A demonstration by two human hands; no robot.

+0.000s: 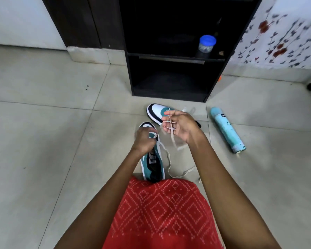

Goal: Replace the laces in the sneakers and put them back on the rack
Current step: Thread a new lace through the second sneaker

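We saw two low sneakers on pale matte floor tiles (43, 141), teal and white uppers with black trim and white soles. Near sneaker (152, 159) lay toe-away, just ahead of a red garment (162, 212) with a white diamond print. Far sneaker (155, 112) sat just beyond it, close to the base of the rack (169, 92), partly behind the right hand.

Rack was a dark, flat-panelled open box with two shelves. The upper shelf held a clear round jar (207, 44) with a blue lid. Contents were too blurred to read.

A teal cylindrical spray can (227, 129) lay on its side on the tiles, right of the sneakers.

Left hand (144, 139) was curled palm-down over the near sneaker's front, fingers gripping at the eyelet area. A flat off-white loose lace (169, 164) trailed from there onto the floor.

Right hand (180, 127) was raised, palm toward us, fingers half bent. A flat lace (171, 130) crossed over its fingers, held there, tail hanging. We couldn't tell whether both were one lace.
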